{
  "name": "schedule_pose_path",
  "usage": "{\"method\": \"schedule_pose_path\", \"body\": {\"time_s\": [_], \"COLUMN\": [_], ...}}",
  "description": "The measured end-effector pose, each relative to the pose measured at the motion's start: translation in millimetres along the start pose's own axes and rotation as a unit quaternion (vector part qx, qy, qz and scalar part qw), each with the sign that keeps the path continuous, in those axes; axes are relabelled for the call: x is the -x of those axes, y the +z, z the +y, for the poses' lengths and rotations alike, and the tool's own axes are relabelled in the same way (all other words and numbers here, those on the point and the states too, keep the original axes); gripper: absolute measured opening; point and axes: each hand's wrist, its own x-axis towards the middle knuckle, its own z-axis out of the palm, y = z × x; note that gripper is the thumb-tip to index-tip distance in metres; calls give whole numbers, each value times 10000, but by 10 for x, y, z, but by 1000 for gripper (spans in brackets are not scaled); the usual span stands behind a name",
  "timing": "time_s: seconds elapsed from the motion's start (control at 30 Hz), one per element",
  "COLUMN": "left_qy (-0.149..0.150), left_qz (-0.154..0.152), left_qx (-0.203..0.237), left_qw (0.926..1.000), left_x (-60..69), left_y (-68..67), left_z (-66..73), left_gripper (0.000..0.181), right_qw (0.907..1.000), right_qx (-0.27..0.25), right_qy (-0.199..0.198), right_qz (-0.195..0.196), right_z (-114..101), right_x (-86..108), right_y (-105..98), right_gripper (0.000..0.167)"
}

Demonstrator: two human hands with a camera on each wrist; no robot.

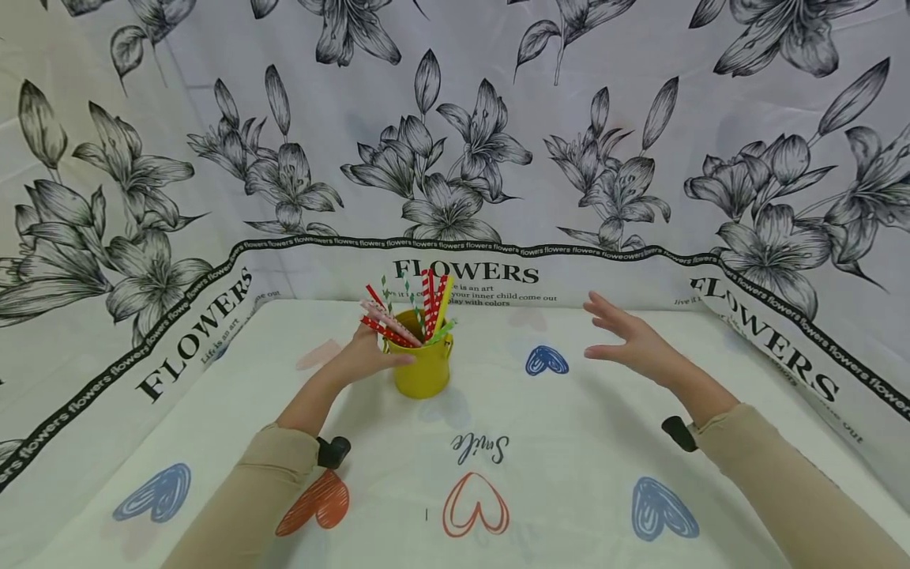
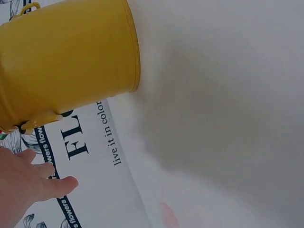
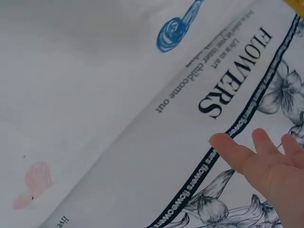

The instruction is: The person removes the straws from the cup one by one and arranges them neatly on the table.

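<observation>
A yellow bucket (image 1: 423, 376) stands upright on the table, holding several patterned paper straws (image 1: 432, 304): red with white dots, striped, pink, green and plain yellow. My left hand (image 1: 361, 357) is at the bucket's left side, thumb extended in front and fingers partly hidden behind the straws. In the left wrist view, the fingers of that hand (image 2: 28, 185) look spread beside the bucket's wall (image 2: 71, 52); whether they touch it I cannot tell. Well to the right, my right hand (image 1: 633, 341) hovers over the table with fingers apart, holding nothing.
A white cloth with printed hearts covers the table (image 1: 569, 450). Behind it and at both sides hangs a flower-printed curtain (image 1: 469, 158) with a black lettered band. A blue printed heart (image 1: 547, 360) lies between the bucket and my right hand.
</observation>
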Motion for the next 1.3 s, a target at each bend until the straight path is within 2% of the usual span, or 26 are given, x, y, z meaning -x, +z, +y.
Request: {"method": "schedule_pose_path", "body": {"time_s": [0.1,0.2,0.37,0.53,0.7,0.83,1.0,1.3], "left_qy": [73,302,248,189,522,664,512,22], "left_qz": [-40,73,338,449,303,102,35,-110], "left_qx": [-79,-149,-341,-38,549,1011,1267,1565], "left_qw": [9999,9994,9985,9988,9967,9926,9906,9876], "left_x": [-35,-60,-85,-126,-162,-172,-170,-172], "left_y": [26,55,100,130,143,145,134,143], "left_z": [30,58,114,155,142,126,115,139], "left_gripper": [100,97,104,90,80,83,87,82], "right_qw": [9991,9975,9929,9870,9826,9815,9810,9818], "right_qx": [-398,-686,-1160,-1568,-1797,-1860,-1881,-1792], "right_qy": [-33,-59,-73,-34,-45,18,138,51], "right_qz": [-106,-152,-267,-360,-458,-455,-463,-619], "right_z": [-25,-58,-123,-182,-268,-343,-434,-496], "right_x": [-104,-211,-366,-475,-567,-641,-731,-894], "right_y": [104,208,368,502,620,705,811,1025], "right_gripper": [90,88,86,84,80,78,75,68]}}
